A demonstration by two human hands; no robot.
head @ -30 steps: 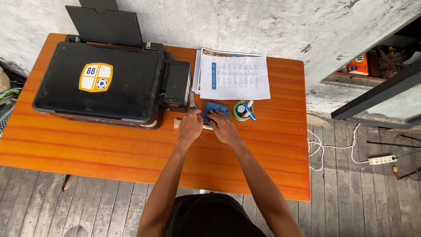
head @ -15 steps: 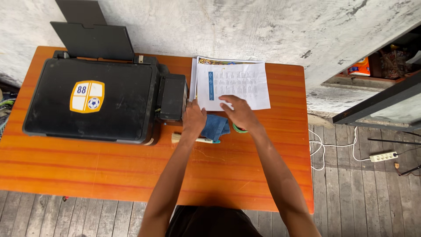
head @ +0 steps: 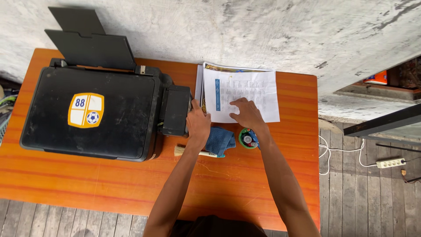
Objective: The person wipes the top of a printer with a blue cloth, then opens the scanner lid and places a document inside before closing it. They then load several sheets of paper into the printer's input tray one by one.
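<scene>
My right hand (head: 247, 113) lies flat on the lower edge of a stack of printed paper sheets (head: 245, 87) at the back of the orange table (head: 87, 175), fingers spread. Close to the side ink tank (head: 176, 109) of the black printer (head: 92, 112), my left hand (head: 197, 123) rests at the left edge of the papers, just above a folded blue cloth (head: 220, 140). A small brush (head: 193, 152) with a pale handle lies under my left wrist. A green roll of tape holding small bottles (head: 248, 138) stands by my right wrist.
The printer carries a yellow and white sticker and has its rear paper tray (head: 87, 44) raised against the rough white wall. To the right, on the wooden plank floor, lie white cables (head: 333, 149) and a power strip (head: 391, 163). A dark shelf frame (head: 386, 123) juts in.
My right hand left the blue cloth and moved back onto the paper stack. My left hand shifted up toward the printer's ink tank. The camera moved, so the tape roll shows again.
</scene>
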